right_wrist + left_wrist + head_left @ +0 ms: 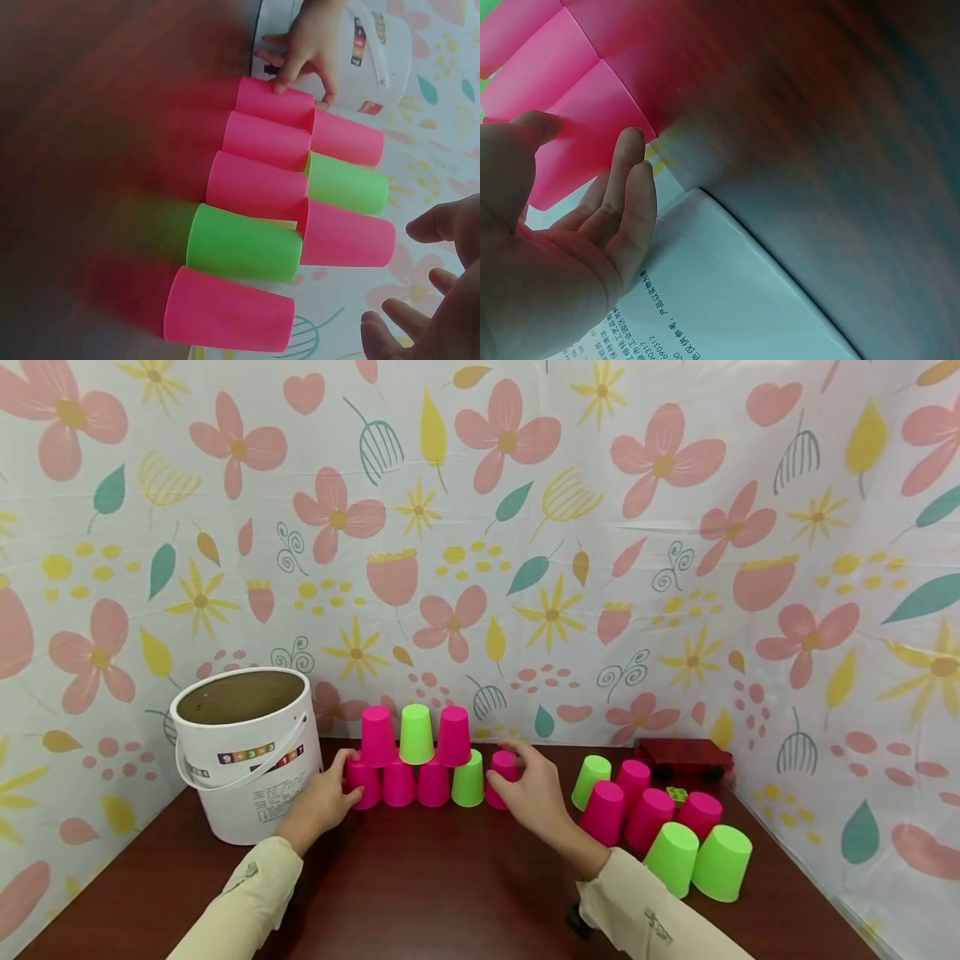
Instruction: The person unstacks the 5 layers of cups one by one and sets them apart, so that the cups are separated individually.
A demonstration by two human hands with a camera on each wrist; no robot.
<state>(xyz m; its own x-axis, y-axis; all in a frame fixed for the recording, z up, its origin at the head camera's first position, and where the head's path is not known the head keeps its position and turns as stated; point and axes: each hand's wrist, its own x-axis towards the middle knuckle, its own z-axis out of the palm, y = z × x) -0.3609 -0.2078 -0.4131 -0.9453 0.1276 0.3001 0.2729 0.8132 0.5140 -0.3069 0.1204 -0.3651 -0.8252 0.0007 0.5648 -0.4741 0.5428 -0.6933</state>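
Note:
A lower row of upside-down cups stands on the table, with pink cups and one green cup (468,779). On it rests an upper row: pink, green cup (416,734), pink. My left hand (327,793) holds the leftmost lower pink cup (585,135), its thumb on the front and fingers around the outer side. The rightmost pink cup (229,311) stands slightly apart from the green one. Near that cup is my right hand (534,785), fingers spread; the right wrist view shows the hand (442,300) apart from the cups with nothing in it.
Left of the rows stands a white bucket (247,777) with a handle. Several more pink and green cups (722,862) stand upside down at the right. A dark red toy vehicle (682,760) is behind them, against the patterned cloth (480,527).

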